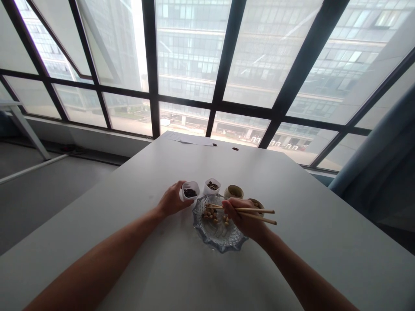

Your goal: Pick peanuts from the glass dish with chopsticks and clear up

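Note:
My left hand (171, 199) grips a small white cup (183, 194) with dark seeds (189, 192) inside, just left of a glass bowl. Over that scalloped glass bowl (223, 242), my right hand (243, 216) is closed round a pair of wooden chopsticks (259, 211). Their tips rest among round tan nuts (210, 214) at the bowl's left side; whether they pinch one I cannot tell. Behind the bowl stand a second white cup (212, 188) with dark seeds and a tan cup (234, 190). Another tan cup (256, 203) is partly hidden by my right hand.
The white table (155, 268) runs to the windows (191, 52). Papers (191, 139) lie at its far edge, near two dark round holes (235, 149). A blue-grey curtain (372, 142) hangs at the right. Another table's white leg (30, 131) shows at the left.

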Available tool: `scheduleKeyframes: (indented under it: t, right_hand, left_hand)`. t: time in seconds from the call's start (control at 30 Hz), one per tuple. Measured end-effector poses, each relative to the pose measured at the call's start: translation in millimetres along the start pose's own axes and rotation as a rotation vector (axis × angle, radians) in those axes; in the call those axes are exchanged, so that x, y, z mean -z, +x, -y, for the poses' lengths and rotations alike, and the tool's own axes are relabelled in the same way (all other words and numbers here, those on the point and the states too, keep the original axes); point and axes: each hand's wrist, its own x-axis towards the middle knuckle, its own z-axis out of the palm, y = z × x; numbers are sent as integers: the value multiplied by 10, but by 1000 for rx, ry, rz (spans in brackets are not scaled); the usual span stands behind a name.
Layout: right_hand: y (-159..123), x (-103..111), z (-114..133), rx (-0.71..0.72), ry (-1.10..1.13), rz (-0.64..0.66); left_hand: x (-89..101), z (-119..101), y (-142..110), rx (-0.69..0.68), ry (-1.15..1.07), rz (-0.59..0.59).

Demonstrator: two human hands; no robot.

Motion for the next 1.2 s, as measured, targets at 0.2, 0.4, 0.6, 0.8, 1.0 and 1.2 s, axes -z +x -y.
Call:
scheduleKeyframes:
  t: [0.2,0.4,0.6,0.8,1.0,1.2]
  right_hand:
    - [-61,12,-215,-406,417,-369]
    - [-85,89,-394,-770,944,-697]
    - [-137,51,-424,-780,995,-676]
    - [-166,79,-371,-655,802,-652]
    - [-172,287,-282,-329,453,-602]
    - [-93,606,-383,-332,558,-752]
  left_hand:
    - [-1,-10,1,15,-11,9]
    - [2,-23,5,16,-14,12]
    - [1,3,-4,26,8,28]
    - [-8,25,0,66,22,82]
    - [80,148,32,132,-74,217]
    - [236,-215,310,60,-32,129]
